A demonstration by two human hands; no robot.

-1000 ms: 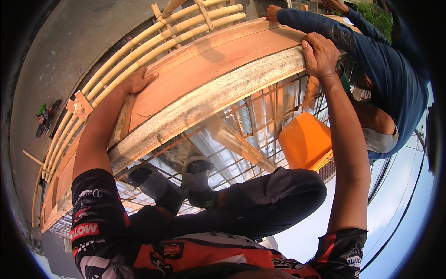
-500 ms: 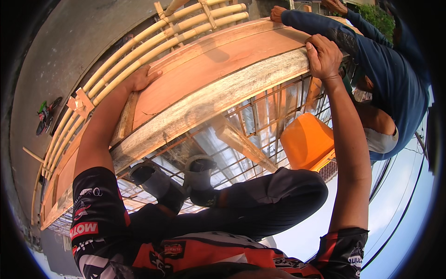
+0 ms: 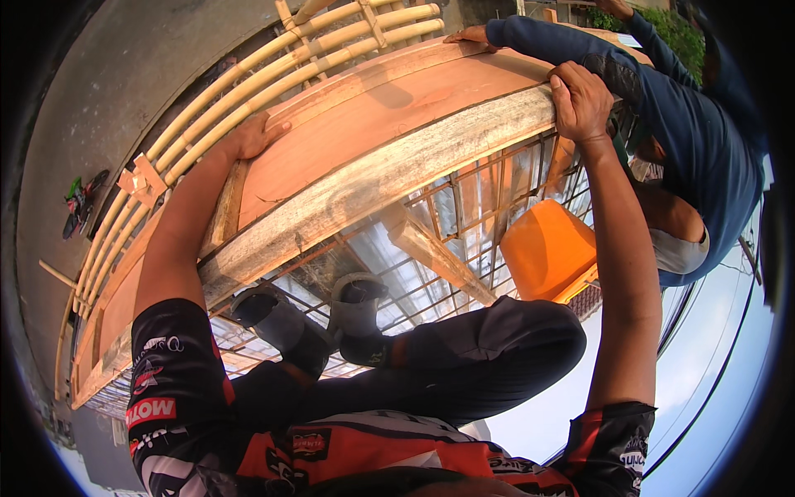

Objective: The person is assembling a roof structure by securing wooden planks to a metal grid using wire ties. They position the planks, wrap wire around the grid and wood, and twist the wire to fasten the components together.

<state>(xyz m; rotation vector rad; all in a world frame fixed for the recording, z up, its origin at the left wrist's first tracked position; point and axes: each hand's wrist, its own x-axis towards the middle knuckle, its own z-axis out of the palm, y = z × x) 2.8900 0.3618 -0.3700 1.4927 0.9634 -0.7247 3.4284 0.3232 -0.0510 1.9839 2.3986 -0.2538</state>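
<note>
A: What is the right hand [image 3: 582, 101] doing?

B: It's grasping the near timber beam [image 3: 381, 184], with its fingers bent over the top edge.

A: And the left hand [image 3: 251, 137]?

B: It lies at the far board [image 3: 422, 65], just beside the bamboo poles [image 3: 240, 101]. I can't tell whether it grips the wood or only rests there; part of the hand is hidden.

A: Where exactly is that beam?

B: It slants across the middle of the view, rising from the left forearm to the right hand. A reddish plywood panel [image 3: 348, 142] lies between it and the far board, and a short wooden crosspiece [image 3: 225, 207] sits next to the left forearm.

A: What's below?

B: A grid of steel bars [image 3: 451, 217], with an orange plastic container [image 3: 548, 248] near the right forearm.

A: Anyone else there?

B: Yes, a co-worker in a dark blue sleeve [image 3: 546, 40], one hand [image 3: 470, 35] touching the far board.
</note>
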